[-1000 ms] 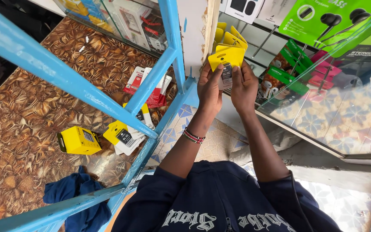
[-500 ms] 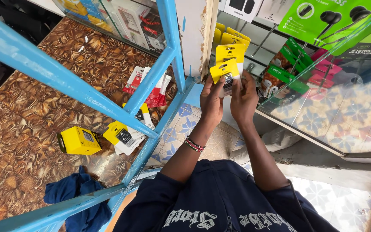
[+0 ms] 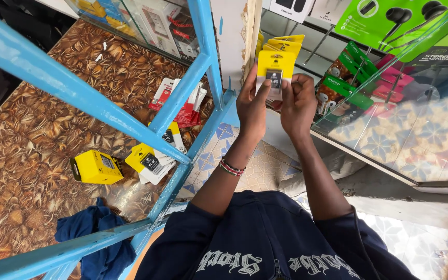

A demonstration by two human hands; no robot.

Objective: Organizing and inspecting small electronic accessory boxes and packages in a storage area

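Both hands are holding one yellow card pack [image 3: 275,72] up at about 12 o'clock in the view, right in front of a row of more yellow packs [image 3: 281,45] hanging on a peg. The left hand [image 3: 252,106] is gripping the pack's left edge, fingers curled together behind it and thumb pressing on the front. The right hand [image 3: 297,103] is pinching the right edge and lower corner, fingertips [image 3: 286,85] closing onto the card just beside its small dark window. So the pack is sitting between the two sets of fingers, upright and facing the camera. Over at 9 o'clock on the brown patterned counter, a yellow box [image 3: 95,167] is lying beside some loose packs [image 3: 151,162]. A blue cloth [image 3: 97,233] is bunching up at 7 o'clock.
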